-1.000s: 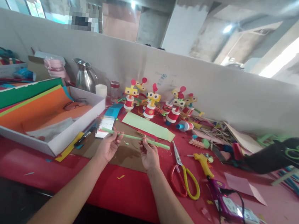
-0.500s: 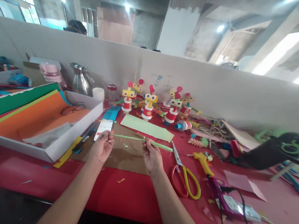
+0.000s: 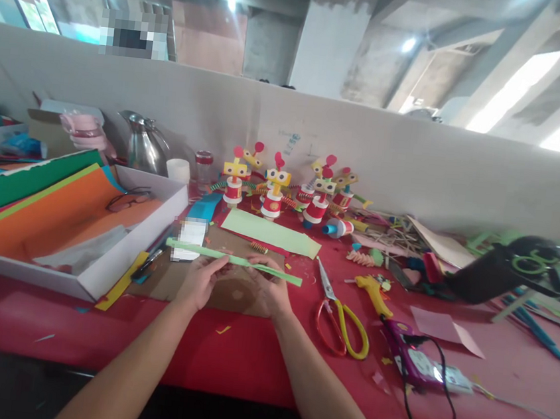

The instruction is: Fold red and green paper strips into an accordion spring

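A narrow light-green paper strip [image 3: 242, 261] stretches between my two hands, above the brown cardboard [image 3: 236, 291]. My left hand [image 3: 206, 278] pinches it near the middle, and one end runs out to the left over the phone [image 3: 190, 237]. Close beside, my right hand [image 3: 268, 285] is closed on the strip, whose other end sticks out to the right. Just behind my hands lie a small coiled paper spring [image 3: 258, 247] and a wide pale-green paper sheet [image 3: 272, 233]. To the right of my right hand rest scissors [image 3: 337, 309] with red and yellow handles.
Several paper-cup robot figures [image 3: 274, 195] stand along the white partition [image 3: 195, 107]. On the left is a white box [image 3: 158, 223] of coloured paper with glasses on top. At right are a yellow glue gun [image 3: 374, 295], a purple power strip [image 3: 419, 361] and a black container [image 3: 493, 275].
My hands have come closer together on the strip. Its left end now extends well past my left hand, where before that hand held it by the end.
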Available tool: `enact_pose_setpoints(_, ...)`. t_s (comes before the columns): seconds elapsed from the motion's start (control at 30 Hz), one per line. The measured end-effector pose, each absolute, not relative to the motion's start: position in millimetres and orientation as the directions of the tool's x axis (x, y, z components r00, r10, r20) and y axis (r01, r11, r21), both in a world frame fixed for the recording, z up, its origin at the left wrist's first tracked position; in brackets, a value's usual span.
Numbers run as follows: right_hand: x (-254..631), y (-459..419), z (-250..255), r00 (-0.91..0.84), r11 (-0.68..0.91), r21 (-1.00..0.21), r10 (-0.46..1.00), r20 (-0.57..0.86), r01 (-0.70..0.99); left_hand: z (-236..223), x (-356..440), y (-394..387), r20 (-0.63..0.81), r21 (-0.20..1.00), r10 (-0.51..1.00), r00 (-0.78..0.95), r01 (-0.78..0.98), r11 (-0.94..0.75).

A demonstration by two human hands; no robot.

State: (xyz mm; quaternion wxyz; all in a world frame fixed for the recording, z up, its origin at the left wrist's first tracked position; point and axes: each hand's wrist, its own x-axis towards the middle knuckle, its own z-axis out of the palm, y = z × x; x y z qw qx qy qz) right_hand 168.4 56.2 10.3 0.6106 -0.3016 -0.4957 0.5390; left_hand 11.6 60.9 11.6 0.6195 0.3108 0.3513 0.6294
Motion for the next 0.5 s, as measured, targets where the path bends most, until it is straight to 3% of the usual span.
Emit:
enact_pose_setpoints(0.17, 159.4, 58.2, 6.0, -0.036, 0.053, -0.806, 0.995, 0.092, -0.589, 10.3, 13.7, 60.1, -0.056, 0.844, 0.994, -0.094, -0.537, -0.003)
enact_pose_setpoints(0.33, 153.7, 57.6, 2.2, -0.022, 0.015, -0.794, 0.999, 0.035, -0.607, 1.4, 19.4, 60.3, -0.058, 0.882, 0.993, -0.101, -0.472, 0.004)
enact_pose_setpoints(0.5, 161.9, 64.2, 5.0, 0.049, -0.059, -0.769, 0.992, -0.117, -0.637, 6.7, 16.9, 63.8, -0.106, 0.857, 0.962, -0.253, -0.513, -0.040)
